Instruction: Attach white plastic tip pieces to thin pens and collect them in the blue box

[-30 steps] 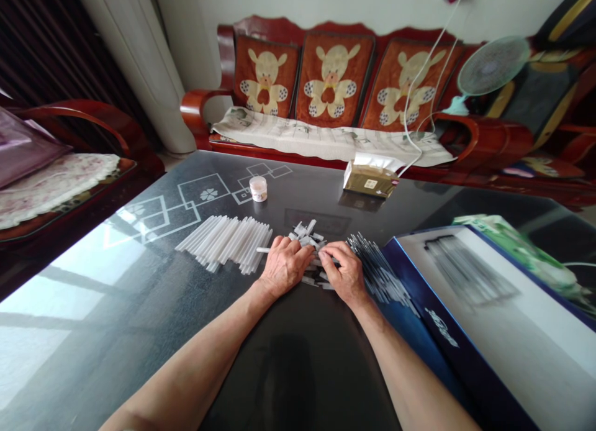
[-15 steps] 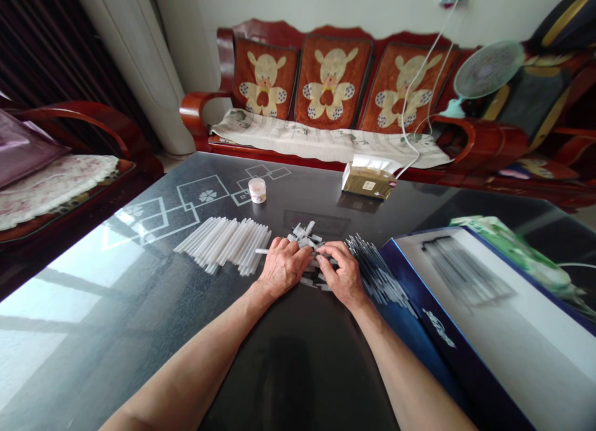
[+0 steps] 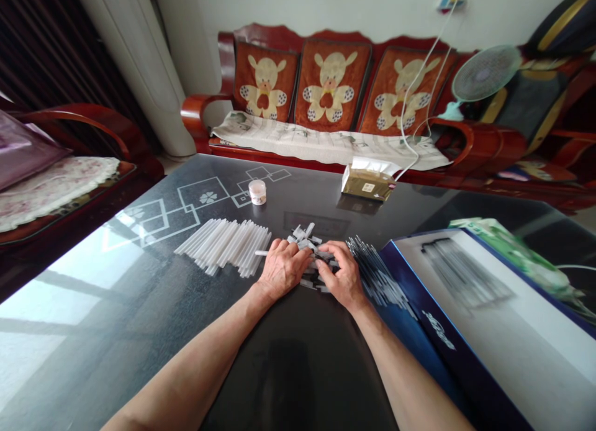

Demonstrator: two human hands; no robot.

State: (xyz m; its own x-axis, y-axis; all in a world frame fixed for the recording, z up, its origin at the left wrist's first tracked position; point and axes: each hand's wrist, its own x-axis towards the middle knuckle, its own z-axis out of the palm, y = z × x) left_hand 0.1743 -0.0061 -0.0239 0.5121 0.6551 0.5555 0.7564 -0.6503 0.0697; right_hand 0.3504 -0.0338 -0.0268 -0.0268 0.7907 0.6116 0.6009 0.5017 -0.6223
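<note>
Left hand (image 3: 282,268) palm down and slightly cupped on the left part of a heap of short white straw pieces (image 3: 305,237), near the middle of the counter (image 3: 139,331); a single longer white straw (image 3: 261,253) sticking out leftward from beneath the fingers. Right hand (image 3: 342,276) just beside it on the right, knuckles raised, fingers bunched down onto the same heap. Open, or closed on a piece: impossible to tell for either hand, with the fingertips hidden among the straws. Short pieces loose and crossing each other, some beyond the fingers on the far side, others close to the wrists.

Just left of the hands, a neat block of long translucent straws (image 3: 226,246) lying side by side. To the right, a fanned stack of thin straws (image 3: 372,272) right beside the right hand, running up to the edge of a dark blue box (image 3: 435,331) with a white inside, at the right of the counter. Farther off on the counter, a small white-lidded jar (image 3: 257,192) and a gold tissue pack (image 3: 367,184). Beyond the counter, a red wooden sofa (image 3: 326,89) with animal-pattern cushions, and an electric fan (image 3: 487,72) at its right end.
</note>
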